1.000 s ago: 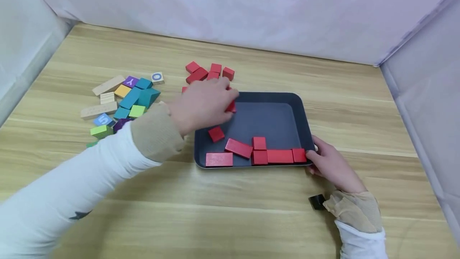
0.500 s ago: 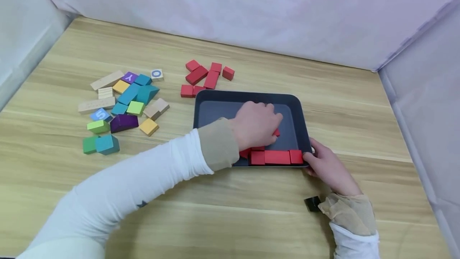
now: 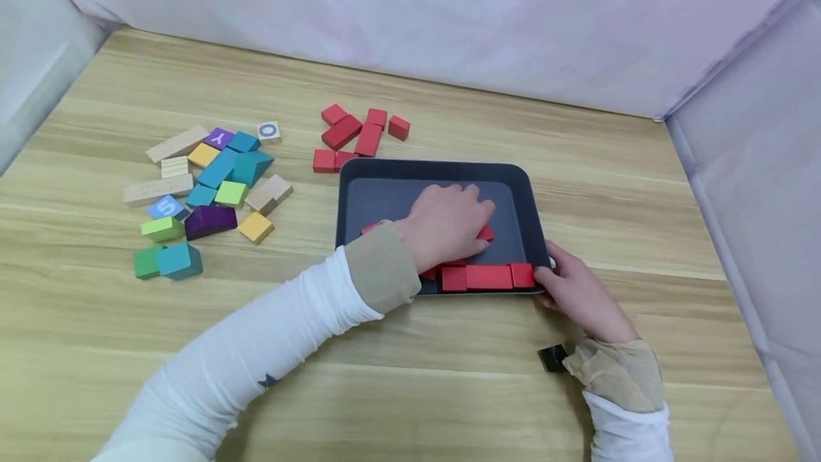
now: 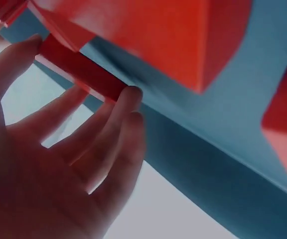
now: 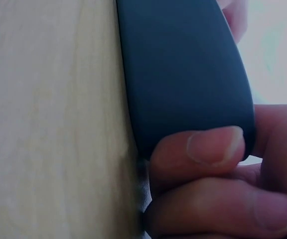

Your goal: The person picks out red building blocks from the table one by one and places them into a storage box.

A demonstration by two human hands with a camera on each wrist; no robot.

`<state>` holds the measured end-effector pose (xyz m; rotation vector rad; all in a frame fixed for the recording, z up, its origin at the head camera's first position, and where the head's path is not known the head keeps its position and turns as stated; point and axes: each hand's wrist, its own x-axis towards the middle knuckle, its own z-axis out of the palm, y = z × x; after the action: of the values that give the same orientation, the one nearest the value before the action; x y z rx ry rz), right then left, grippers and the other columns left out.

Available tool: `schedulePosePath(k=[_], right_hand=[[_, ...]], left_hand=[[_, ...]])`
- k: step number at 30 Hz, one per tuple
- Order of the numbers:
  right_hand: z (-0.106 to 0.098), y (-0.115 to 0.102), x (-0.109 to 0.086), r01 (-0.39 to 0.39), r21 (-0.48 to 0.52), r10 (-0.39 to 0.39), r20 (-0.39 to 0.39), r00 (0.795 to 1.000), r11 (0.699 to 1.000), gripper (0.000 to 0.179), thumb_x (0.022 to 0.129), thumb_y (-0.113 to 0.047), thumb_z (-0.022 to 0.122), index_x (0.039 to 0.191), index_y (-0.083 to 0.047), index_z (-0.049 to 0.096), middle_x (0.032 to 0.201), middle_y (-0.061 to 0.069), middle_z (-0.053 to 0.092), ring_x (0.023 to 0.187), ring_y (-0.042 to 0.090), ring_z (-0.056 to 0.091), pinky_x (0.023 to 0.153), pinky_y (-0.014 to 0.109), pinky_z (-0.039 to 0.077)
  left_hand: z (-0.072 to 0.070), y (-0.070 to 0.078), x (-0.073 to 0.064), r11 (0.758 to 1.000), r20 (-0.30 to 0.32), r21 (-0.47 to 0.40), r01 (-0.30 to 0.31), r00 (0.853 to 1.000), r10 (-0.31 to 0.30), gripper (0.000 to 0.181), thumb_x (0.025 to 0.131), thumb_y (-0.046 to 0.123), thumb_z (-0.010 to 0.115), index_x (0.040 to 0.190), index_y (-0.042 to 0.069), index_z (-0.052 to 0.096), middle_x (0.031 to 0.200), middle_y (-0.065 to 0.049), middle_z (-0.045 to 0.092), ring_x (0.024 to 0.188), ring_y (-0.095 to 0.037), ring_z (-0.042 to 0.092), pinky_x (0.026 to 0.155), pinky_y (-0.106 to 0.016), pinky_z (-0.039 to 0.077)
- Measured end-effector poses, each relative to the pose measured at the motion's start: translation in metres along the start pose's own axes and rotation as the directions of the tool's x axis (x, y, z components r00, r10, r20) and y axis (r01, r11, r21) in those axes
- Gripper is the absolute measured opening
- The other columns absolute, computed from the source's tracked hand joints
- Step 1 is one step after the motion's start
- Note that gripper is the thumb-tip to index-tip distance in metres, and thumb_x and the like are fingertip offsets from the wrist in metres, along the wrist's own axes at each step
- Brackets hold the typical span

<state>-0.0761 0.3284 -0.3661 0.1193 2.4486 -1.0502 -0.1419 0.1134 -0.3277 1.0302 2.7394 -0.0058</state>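
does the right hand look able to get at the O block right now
Probably not: the right hand grips the tray, and the tray and left hand lie between it and the O block.

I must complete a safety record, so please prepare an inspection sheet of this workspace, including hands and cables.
Surface: wood-grain table.
Job's things: dark tray with red blocks inside; more red blocks beyond its far side.
Clutter: multicoloured blocks at left; small black object beside right cuff, kind unclear.
Left hand: pinches a red block in the tray.
Right hand: grips the tray's near right corner.
Cables: nothing seen.
Surroundings: pale walls on far, left and right sides.
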Motion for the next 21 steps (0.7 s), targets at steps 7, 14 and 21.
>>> schedulePosePath(k=[7,14,21], right_hand=[[-0.0007,0.001,-0.0004,0.0,0.027,0.0,0.0,1.0,1.0,0.035,0.088,-0.013,0.039,0.123,-0.018,0.041,0.059,0.008,0.052,0.05,0.019,0.048,0.048,0.028,0.041],[-0.0005,0.0018,0.0007,0.003,0.02,-0.003,-0.006,1.0,1.0,0.035,0.088,-0.014,0.039,0.122,-0.018,0.042,0.062,0.008,0.054,0.052,0.019,0.05,0.05,0.028,0.043],[0.0002,0.0014,0.0003,0.008,0.022,-0.008,-0.005,1.0,1.0,0.034,0.087,-0.012,0.039,0.121,-0.017,0.042,0.06,0.008,0.053,0.051,0.019,0.048,0.048,0.028,0.041]], left_hand=[[0.0018,-0.0004,-0.0033,0.999,-0.001,0.035,-0.036,0.999,0.036,0.041,0.082,0.041,0.057,0.115,0.018,0.055,0.102,-0.003,0.052,0.088,-0.017,0.048,0.065,-0.032,0.048],[0.0033,-0.0002,-0.0059,1.0,0.012,0.003,-0.026,1.0,0.026,0.046,0.08,0.043,0.06,0.119,0.019,0.052,0.11,-0.004,0.049,0.093,-0.018,0.044,0.063,-0.032,0.047],[0.0024,-0.0062,-0.007,0.995,0.037,-0.095,0.026,0.999,-0.023,0.062,0.077,0.049,0.062,0.128,0.02,0.045,0.12,-0.005,0.044,0.103,-0.02,0.044,0.07,-0.035,0.048]])
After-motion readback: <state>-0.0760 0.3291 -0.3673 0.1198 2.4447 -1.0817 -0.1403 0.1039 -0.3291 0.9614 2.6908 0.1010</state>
